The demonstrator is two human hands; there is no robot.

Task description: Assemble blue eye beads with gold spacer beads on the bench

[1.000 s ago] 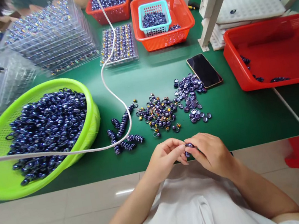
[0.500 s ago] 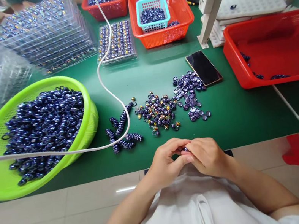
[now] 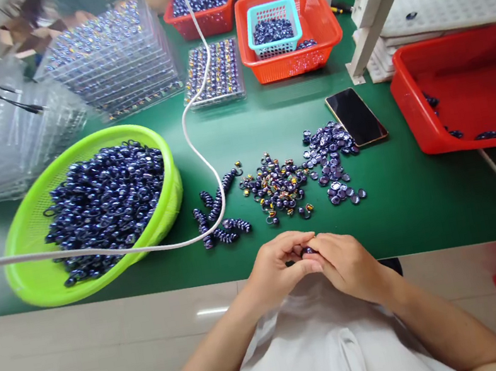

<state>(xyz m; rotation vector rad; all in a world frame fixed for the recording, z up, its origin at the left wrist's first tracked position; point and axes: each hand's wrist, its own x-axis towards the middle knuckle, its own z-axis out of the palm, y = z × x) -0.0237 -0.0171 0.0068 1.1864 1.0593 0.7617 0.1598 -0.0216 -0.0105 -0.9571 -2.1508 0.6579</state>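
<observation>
My left hand [image 3: 278, 268] and my right hand [image 3: 347, 264] meet at the near edge of the green table, fingers curled together around a small dark blue glossy piece [image 3: 308, 251]. Both hands pinch it between the fingertips. Just beyond them lie a heap of small blue and gold parts [image 3: 278, 186], a heap of flat purple caps [image 3: 330, 155] and short stacked rows of blue rings [image 3: 217, 212]. A lime green basket [image 3: 37, 280] full of dark blue pieces sits to the left.
A white cable [image 3: 197, 156] loops across the table. A phone [image 3: 356, 117] lies face up. A red bin [image 3: 466, 89] stands at the right, orange baskets [image 3: 292, 53] at the back, and stacked clear trays [image 3: 111, 62] at the back left. Another person sits at the far side.
The fingers of both hands closed more tightly round the blue piece. The view shifted, so everything sits further right in the picture.
</observation>
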